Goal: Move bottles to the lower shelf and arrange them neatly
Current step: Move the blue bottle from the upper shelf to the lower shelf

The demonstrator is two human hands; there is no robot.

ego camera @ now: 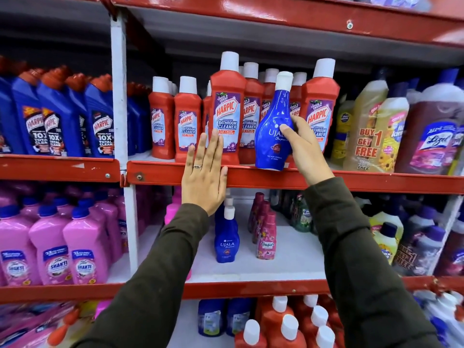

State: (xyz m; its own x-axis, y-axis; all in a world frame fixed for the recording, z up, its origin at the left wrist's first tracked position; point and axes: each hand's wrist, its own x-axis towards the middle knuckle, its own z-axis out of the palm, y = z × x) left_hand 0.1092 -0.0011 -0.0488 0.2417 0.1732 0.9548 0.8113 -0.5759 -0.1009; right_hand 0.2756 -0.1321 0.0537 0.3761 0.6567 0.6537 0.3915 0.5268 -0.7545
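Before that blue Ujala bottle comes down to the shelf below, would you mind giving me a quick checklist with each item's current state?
1. Right hand has a grip on the blue Ujala bottle: ok, thumb in front, fingers behind.
2. Bottle capped: ok, white cap on.
3. Bottle clear of the upper shelf edge: not ok, its base sits at the lip.
4. Left hand free: ok, open flat against the shelf edge.
5. Room on the lower shelf: ok, bare space around the Ujala bottle already there.
6. Neighbouring Harpic bottles stable: cannot tell.
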